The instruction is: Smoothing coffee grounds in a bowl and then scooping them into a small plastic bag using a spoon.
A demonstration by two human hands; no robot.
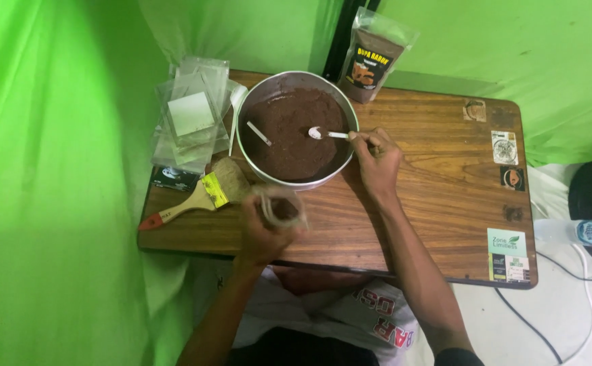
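A round metal bowl (241, 115) full of brown powder (296, 139) stands at the back of a wooden table (438, 203). My right hand (377, 159) rests at the bowl's right rim and grips a small white spoon (323, 133) whose scoop lies on the powder. My left hand (262, 234) holds a small clear plastic pouch (282, 207) with some brown powder in it, just in front of the bowl. A second white stick (258, 133) pokes out of the powder on the left side.
A paintbrush (197, 196) with a yellow band and red-tipped handle lies at front left. Clear empty pouches (191, 118) are stacked at back left. A filled brown pouch (370, 61) stands behind the bowl. Green cloth surrounds the table; a water bottle (580, 232) lies right.
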